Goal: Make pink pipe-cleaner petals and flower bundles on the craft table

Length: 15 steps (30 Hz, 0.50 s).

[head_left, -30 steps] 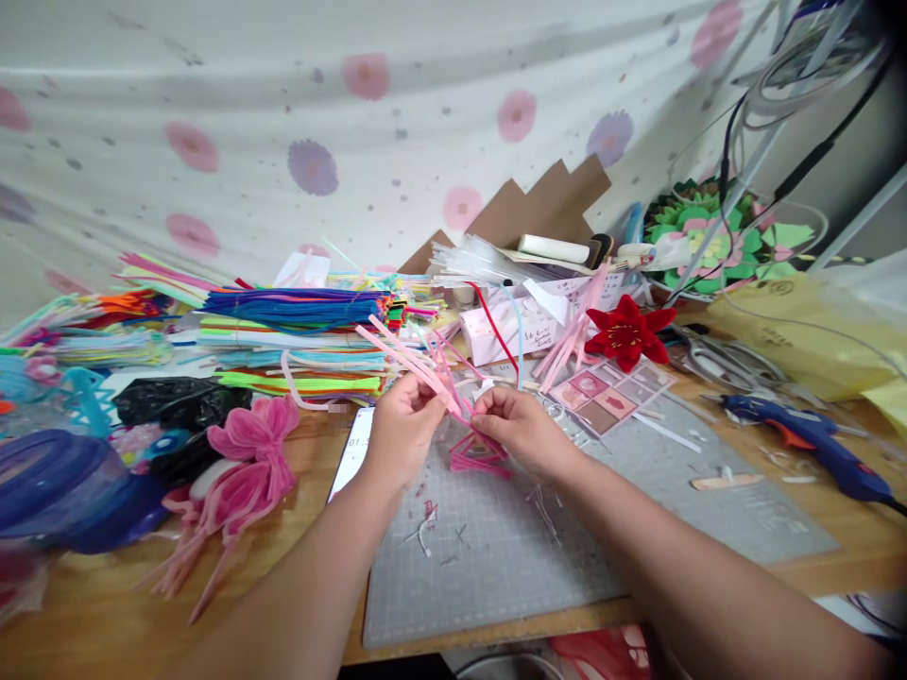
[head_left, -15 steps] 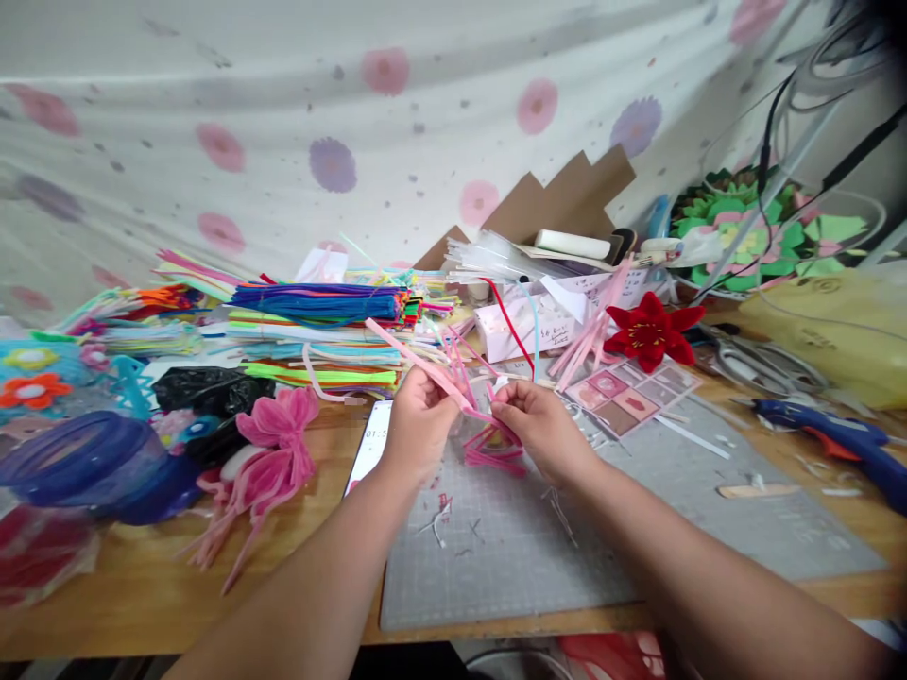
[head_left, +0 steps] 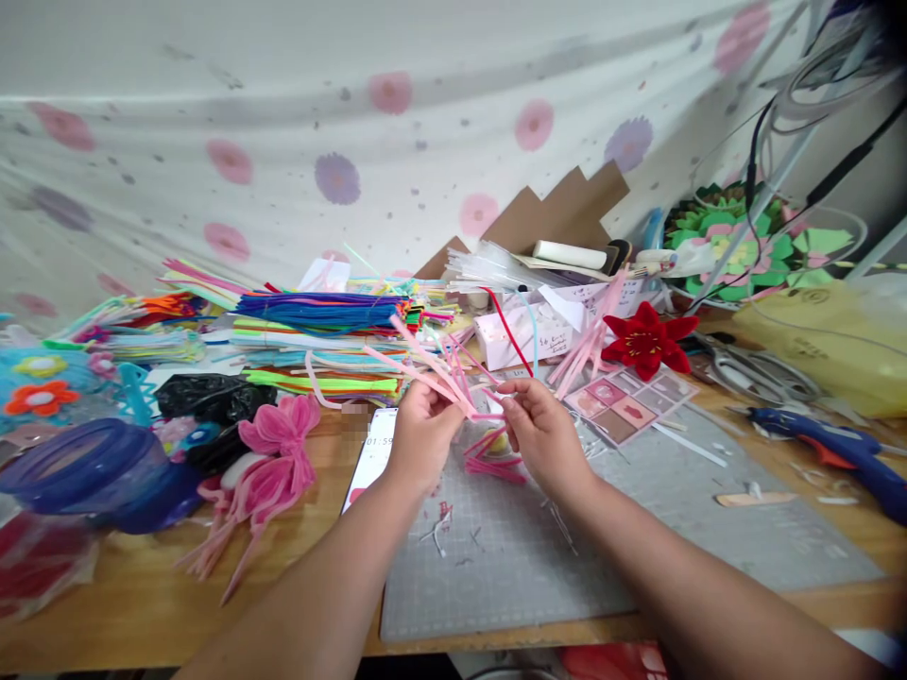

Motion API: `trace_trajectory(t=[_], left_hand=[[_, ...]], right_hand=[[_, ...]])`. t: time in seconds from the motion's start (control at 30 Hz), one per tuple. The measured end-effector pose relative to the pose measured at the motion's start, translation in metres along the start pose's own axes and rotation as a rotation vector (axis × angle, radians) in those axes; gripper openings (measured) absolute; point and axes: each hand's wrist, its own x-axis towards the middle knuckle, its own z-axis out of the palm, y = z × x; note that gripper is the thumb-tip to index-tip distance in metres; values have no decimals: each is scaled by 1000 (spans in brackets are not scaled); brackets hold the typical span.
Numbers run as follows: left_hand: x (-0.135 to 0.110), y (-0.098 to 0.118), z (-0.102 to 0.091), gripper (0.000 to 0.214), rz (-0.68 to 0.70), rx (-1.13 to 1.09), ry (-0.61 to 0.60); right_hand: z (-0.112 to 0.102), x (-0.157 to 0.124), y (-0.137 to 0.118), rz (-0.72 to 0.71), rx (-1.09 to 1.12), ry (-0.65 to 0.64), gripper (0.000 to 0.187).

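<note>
Pinched between the fingers of my left hand [head_left: 429,425] are pink pipe cleaners [head_left: 425,354], their free ends pointing up and to the left. My right hand [head_left: 535,425] is closed just to the right of it, its thumb and fingertips on the other end of a pink pipe cleaner. Below and between both hands, a bundle of darker pink pipe cleaners [head_left: 492,467] lies bent on the grey cutting mat [head_left: 510,557]. A phone [head_left: 365,458] with a timer on its screen lies beside my left wrist.
At the left are a pink pipe-cleaner flower [head_left: 280,444] and a blue translucent container [head_left: 92,463]. Bundles of coloured pipe cleaners [head_left: 318,316] are stacked behind. To the right lie a red flower [head_left: 648,340], a makeup palette [head_left: 630,404], scissors [head_left: 755,368] and a blue glue gun [head_left: 814,439].
The pipe cleaners in my left hand have fanned out, with more ends now showing above it. My right hand has shifted slightly right. The camera view has tilted a little.
</note>
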Motion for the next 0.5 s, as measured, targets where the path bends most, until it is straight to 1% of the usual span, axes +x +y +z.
trace_trajectory(t=[0.1,0.23,0.37,0.5], left_hand=[[-1,1,-1,10,10,26,-43],[-2,4,-2,3,5,112,-51],[-3,2,-2,3,-15,153,-70],[-5,-4,-3,5,26,142,-84]], right_hand=[[0,-1,-3,0,7,28,12],[-1,-1,-5,6,-64,85,10],[-2,0,-4,-5,-150,151,11],[-1,-1,-4,-19,-176,185,12]])
